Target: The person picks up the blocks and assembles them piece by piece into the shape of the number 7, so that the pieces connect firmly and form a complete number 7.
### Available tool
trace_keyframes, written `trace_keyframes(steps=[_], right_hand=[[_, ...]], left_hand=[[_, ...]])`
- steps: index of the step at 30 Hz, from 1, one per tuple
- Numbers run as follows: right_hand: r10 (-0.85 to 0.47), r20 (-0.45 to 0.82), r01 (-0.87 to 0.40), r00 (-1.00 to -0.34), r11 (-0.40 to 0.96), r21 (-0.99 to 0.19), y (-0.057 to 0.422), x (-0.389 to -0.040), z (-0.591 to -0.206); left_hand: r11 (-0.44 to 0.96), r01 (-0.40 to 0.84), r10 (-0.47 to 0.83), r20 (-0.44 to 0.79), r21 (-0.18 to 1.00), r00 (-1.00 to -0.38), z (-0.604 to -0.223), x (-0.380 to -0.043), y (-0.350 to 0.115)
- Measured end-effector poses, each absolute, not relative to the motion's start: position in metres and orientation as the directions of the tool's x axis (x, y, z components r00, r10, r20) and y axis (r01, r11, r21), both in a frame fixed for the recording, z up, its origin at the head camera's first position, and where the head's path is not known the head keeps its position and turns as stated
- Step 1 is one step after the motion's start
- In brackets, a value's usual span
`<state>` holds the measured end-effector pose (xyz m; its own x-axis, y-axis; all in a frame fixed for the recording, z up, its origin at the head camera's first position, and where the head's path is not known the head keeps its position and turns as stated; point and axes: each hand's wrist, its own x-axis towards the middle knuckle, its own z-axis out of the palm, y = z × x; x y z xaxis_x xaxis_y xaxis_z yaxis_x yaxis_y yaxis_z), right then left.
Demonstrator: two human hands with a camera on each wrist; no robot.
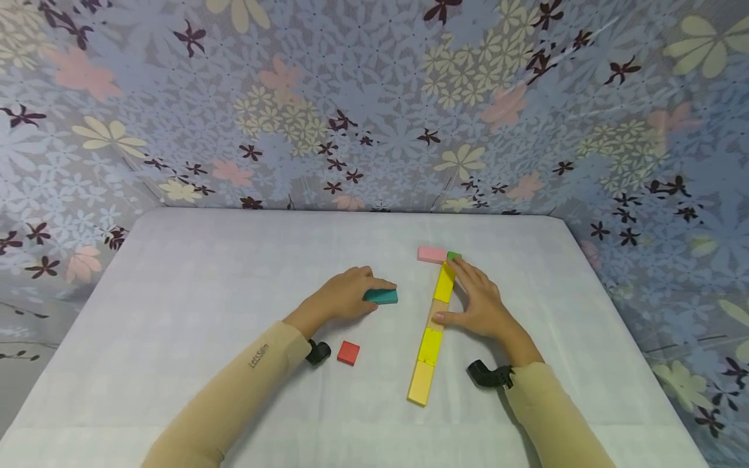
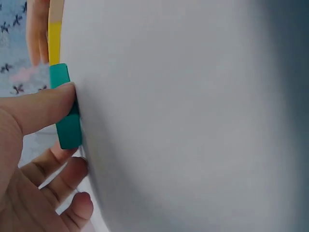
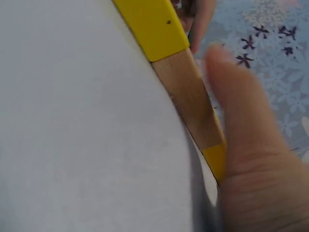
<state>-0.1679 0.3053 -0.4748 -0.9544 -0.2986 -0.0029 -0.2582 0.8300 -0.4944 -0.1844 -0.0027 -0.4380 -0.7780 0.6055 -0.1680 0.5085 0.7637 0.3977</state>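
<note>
My left hand (image 1: 344,294) pinches a teal block (image 1: 383,297) between thumb and fingers, left of a row of blocks. In the left wrist view the thumb lies over the face of this teal block (image 2: 70,133). The row runs lengthwise: a yellow block (image 1: 445,284), a plain wooden block (image 1: 436,314), another yellow block (image 1: 430,346) and a paler yellow block (image 1: 420,385) nearest me. My right hand (image 1: 484,304) spreads along the row's right side, fingertips at the far end by a small green block (image 1: 454,255), thumb on the wooden block. A pink block (image 1: 432,254) lies crosswise beside the green one.
A red square block (image 1: 348,353) lies alone near my left wrist. Black wrist cameras, the left one (image 1: 318,352) and the right one (image 1: 488,375), jut out low over the white tabletop (image 1: 234,273). Flower-patterned cloth (image 1: 374,117) rises behind the table's far edge.
</note>
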Motion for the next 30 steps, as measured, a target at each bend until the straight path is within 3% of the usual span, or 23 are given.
trace_keyframes(steps=[16,30], right_hand=[[-0.288,0.032,-0.268,-0.957,0.838,-0.476,0.307,-0.169,-0.484],[-0.288,0.039,-0.272,-0.957,0.841,-0.467,0.307,-0.169,-0.484]], left_hand=[[0.715,0.5,0.627,-0.131,0.489,-0.768,-0.434,-0.236,0.016],[0.726,0.506,0.595,-0.058,0.465,-0.802,-0.437,-0.263,0.037]])
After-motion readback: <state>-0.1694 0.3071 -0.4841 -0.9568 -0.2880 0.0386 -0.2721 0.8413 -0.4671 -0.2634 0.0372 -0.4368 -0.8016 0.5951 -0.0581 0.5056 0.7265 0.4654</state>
